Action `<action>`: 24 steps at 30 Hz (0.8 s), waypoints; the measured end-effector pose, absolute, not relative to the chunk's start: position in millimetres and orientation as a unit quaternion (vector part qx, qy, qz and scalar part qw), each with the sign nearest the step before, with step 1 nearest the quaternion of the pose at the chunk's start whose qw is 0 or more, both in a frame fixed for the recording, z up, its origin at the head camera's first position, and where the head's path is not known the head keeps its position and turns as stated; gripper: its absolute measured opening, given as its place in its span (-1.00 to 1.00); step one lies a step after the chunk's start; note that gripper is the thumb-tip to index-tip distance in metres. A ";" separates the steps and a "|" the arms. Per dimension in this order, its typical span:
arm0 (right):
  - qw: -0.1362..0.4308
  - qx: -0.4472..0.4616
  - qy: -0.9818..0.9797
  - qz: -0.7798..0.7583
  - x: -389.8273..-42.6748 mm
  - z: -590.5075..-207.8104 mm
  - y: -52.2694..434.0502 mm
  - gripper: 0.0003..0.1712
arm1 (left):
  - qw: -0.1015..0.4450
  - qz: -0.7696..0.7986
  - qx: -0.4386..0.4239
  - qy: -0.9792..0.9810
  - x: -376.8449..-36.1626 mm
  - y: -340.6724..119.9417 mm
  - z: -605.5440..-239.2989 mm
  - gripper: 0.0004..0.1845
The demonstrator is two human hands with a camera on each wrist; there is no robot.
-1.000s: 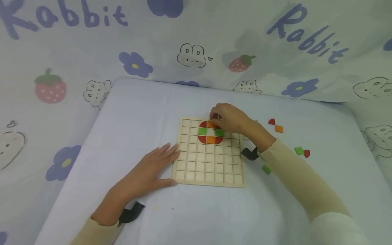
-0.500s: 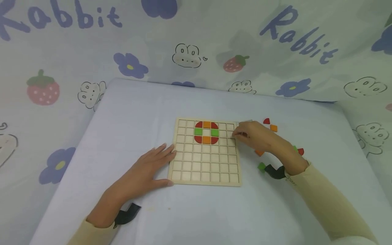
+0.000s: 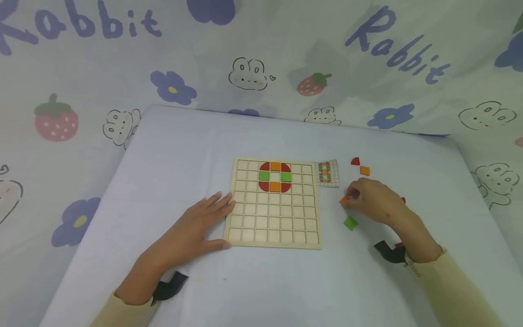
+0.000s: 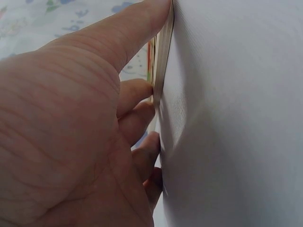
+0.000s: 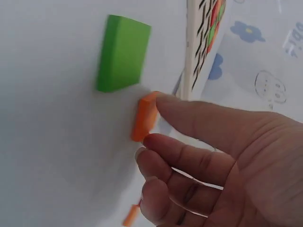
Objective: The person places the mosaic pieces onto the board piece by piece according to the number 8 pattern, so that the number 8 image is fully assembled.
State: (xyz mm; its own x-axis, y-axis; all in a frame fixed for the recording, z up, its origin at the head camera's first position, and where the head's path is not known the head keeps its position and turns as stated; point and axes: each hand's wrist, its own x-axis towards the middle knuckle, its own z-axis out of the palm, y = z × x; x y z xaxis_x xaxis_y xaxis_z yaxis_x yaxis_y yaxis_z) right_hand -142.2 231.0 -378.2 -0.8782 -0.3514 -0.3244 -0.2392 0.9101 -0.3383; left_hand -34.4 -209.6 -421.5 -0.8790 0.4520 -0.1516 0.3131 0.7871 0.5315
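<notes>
A wooden grid board (image 3: 273,227) lies on the pale cloth. Near its top edge sits a ring of tiles (image 3: 275,176): red corners, orange above and below, green at the sides. My left hand (image 3: 218,218) lies flat, its fingers (image 4: 142,28) straight against the board's left edge (image 4: 163,52). To the right of the board, my right hand (image 3: 350,198) pinches a small orange tile (image 3: 343,200) between thumb and forefinger; the tile (image 5: 144,118) still touches the cloth. A green tile (image 3: 350,223) lies just below it, also seen in the right wrist view (image 5: 122,52).
A small pattern card (image 3: 328,173) lies by the board's top right corner. Beyond it lie a red piece (image 3: 355,161) and an orange tile (image 3: 365,170). Another red piece (image 3: 403,200) shows behind my right hand. Printed cloth hangs behind the table.
My right hand left the ring on the board, moved right and toward me, and came down on the loose orange tile. The left hand stayed put.
</notes>
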 end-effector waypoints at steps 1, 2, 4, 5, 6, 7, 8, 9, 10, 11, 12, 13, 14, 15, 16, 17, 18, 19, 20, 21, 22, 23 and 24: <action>0.195 -0.145 0.958 -0.150 -140.7 -380.6 232.4 -0.71 | 0.136 0.253 0.204 0.936 -34.1 -209.8 -421.5 0.05; 0.198 -0.136 0.958 -0.156 -139.5 -383.2 233.8 -0.71 | 0.136 0.253 0.204 0.936 -33.9 -210.1 -421.5 0.05; 0.204 -0.114 0.958 -0.167 -137.8 -388.4 235.7 -0.69 | 0.135 0.252 0.205 0.936 -33.7 -210.5 -421.7 0.05; 0.204 -0.105 0.958 -0.173 -137.0 -390.8 236.9 -0.68 | 0.134 0.251 0.205 0.936 -33.6 -210.5 -421.9 0.05; 0.205 -0.097 0.958 -0.178 -136.4 -392.9 238.2 -0.68 | 0.134 0.251 0.206 0.936 -33.5 -210.5 -422.2 0.05; 0.203 -0.092 0.958 -0.182 -136.0 -394.5 239.4 -0.68 | 0.133 0.251 0.206 0.936 -33.4 -210.4 -422.5 0.05; 0.201 -0.089 0.958 -0.187 -135.7 -395.9 240.3 -0.69 | 0.133 0.251 0.206 0.936 -33.3 -210.4 -422.8 0.05; 0.198 -0.088 0.957 -0.191 -135.5 -397.0 241.0 -0.69 | 0.133 0.250 0.206 0.937 -33.1 -210.3 -423.1 0.06; 0.196 -0.086 0.957 -0.196 -135.0 -398.6 242.6 -0.70 | 0.133 0.248 0.206 0.937 -33.4 -210.0 -423.6 0.06; 0.195 -0.085 0.956 -0.201 -134.4 -399.7 243.8 -0.71 | 0.134 0.247 0.206 0.937 -33.7 -209.7 -424.1 0.06; 0.194 -0.083 0.956 -0.204 -133.9 -400.7 245.3 -0.72 | 0.134 0.247 0.206 0.937 -34.0 -209.4 -424.3 0.06; 0.194 -0.082 0.955 -0.208 -134.0 -401.3 246.0 -0.72 | 0.134 0.247 0.206 0.937 -34.1 -209.3 -424.5 0.06; 0.193 -0.081 0.955 -0.211 -134.2 -402.0 247.0 -0.73 | 0.134 0.247 0.206 0.937 -34.3 -209.3 -424.5 0.06; 0.192 -0.082 0.954 -0.214 -134.4 -402.3 248.0 -0.73 | 0.133 0.247 0.207 0.937 -34.6 -209.2 -424.4 0.06; 0.191 -0.083 0.954 -0.217 -134.6 -402.5 249.0 -0.74 | 0.133 0.248 0.208 0.937 -34.8 -209.0 -424.3 0.06; 0.189 -0.084 0.953 -0.220 -134.8 -402.5 249.7 -0.74 | 0.133 0.248 0.208 0.937 -35.0 -208.8 -424.1 0.05; 0.188 -0.087 0.953 -0.224 -135.2 -402.8 250.6 -0.76 | 0.133 0.248 0.209 0.937 -35.2 -208.7 -423.9 0.05; 0.186 -0.090 0.952 -0.228 -135.5 -402.7 251.0 -0.78 | 0.134 0.246 0.208 0.937 -35.3 -208.7 -423.8 0.05; 0.184 -0.095 0.950 -0.232 -136.0 -403.0 251.6 -0.79 | 0.134 0.246 0.208 0.937 -35.3 -208.6 -423.6 0.05; 0.182 -0.099 0.949 -0.238 -136.3 -403.2 252.0 -0.81 | 0.135 0.245 0.207 0.938 -35.3 -208.5 -423.3 0.05; 0.182 -0.101 0.948 -0.242 -136.7 -403.5 252.2 -0.83 | 0.136 0.244 0.206 0.938 -35.3 -208.4 -423.1 0.05; 0.182 -0.105 0.946 -0.248 -137.0 -403.8 252.5 -0.84 | 0.137 0.243 0.205 0.938 -35.3 -208.4 -423.0 0.06; 0.182 -0.108 0.944 -0.253 -137.4 -404.3 252.8 -0.86 | 0.137 0.243 0.205 0.938 -35.2 -208.5 -423.0 0.06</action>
